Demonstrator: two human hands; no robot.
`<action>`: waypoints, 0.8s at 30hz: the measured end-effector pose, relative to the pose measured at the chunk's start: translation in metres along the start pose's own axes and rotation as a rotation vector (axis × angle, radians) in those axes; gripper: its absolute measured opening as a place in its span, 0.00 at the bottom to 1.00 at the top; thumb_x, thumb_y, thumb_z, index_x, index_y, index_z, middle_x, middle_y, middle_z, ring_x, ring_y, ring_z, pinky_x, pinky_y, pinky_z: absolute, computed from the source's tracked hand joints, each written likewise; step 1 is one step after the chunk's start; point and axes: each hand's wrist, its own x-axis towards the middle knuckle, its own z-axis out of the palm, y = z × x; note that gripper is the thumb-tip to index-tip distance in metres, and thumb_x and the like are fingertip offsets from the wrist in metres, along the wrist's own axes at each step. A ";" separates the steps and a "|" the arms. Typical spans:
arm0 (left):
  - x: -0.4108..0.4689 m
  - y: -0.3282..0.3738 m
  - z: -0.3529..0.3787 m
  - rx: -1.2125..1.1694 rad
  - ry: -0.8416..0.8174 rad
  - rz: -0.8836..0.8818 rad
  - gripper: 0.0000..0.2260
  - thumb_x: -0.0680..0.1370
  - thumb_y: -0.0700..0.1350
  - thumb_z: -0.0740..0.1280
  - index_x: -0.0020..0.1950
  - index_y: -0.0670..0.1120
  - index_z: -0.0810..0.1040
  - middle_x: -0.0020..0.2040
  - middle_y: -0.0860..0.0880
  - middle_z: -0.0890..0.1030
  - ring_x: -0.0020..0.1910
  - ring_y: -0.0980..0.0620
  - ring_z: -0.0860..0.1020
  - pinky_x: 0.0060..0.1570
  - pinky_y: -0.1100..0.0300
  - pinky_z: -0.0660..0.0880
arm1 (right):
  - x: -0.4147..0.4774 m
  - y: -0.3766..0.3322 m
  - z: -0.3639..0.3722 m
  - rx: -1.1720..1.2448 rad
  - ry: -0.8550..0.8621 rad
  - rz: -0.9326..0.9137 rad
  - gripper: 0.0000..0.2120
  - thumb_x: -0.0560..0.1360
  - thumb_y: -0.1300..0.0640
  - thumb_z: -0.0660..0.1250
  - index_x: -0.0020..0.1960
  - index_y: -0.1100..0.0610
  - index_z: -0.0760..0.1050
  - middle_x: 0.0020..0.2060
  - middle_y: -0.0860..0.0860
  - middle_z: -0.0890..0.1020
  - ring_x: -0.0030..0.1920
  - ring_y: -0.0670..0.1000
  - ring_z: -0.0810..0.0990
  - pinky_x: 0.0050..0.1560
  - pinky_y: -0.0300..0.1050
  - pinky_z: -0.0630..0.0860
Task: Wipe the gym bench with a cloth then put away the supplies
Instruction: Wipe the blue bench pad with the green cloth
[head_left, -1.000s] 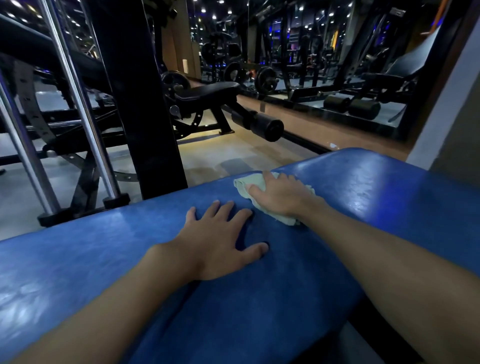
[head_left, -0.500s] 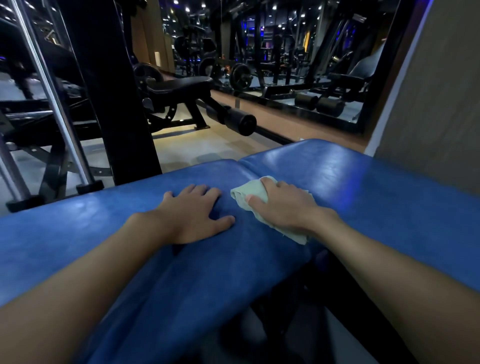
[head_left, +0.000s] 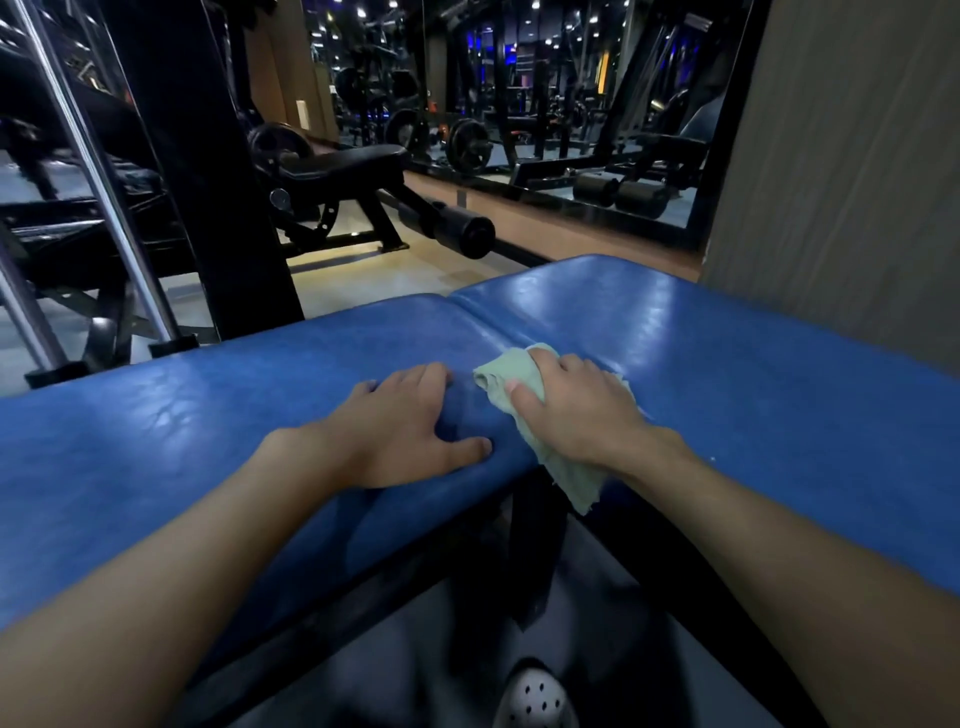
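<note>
One pale green cloth (head_left: 506, 382) lies at the seam of the two-pad blue vinyl gym bench (head_left: 727, 364), its length running far-left to near-right, tail hanging over the near edge. The right hand (head_left: 576, 410) presses it, fingers flat; the left hand (head_left: 405, 426) rests splayed beside it. One black steel post (head_left: 208, 182) stands behind

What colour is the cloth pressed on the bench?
Pale green. The cloth under the right hand shows best in the head view, against the blue bench.
</note>
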 end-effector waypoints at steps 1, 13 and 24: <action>-0.004 0.003 0.000 -0.007 -0.004 -0.009 0.35 0.74 0.69 0.63 0.72 0.49 0.62 0.68 0.50 0.71 0.67 0.48 0.70 0.68 0.46 0.64 | -0.004 0.003 0.000 0.013 0.017 -0.002 0.24 0.81 0.41 0.52 0.71 0.54 0.64 0.62 0.59 0.75 0.62 0.61 0.72 0.62 0.55 0.65; -0.088 0.082 -0.002 -0.251 0.032 0.015 0.28 0.80 0.53 0.65 0.79 0.50 0.60 0.75 0.48 0.68 0.71 0.49 0.69 0.68 0.58 0.65 | -0.126 0.041 -0.055 0.220 0.097 -0.124 0.10 0.79 0.58 0.65 0.58 0.60 0.69 0.52 0.60 0.79 0.52 0.63 0.77 0.46 0.53 0.70; -0.116 0.156 -0.042 -0.645 0.094 0.264 0.14 0.77 0.51 0.71 0.55 0.42 0.81 0.49 0.43 0.83 0.45 0.55 0.79 0.47 0.61 0.76 | -0.198 0.038 -0.132 0.361 0.050 -0.160 0.22 0.75 0.49 0.71 0.63 0.50 0.64 0.53 0.51 0.77 0.52 0.53 0.75 0.49 0.47 0.70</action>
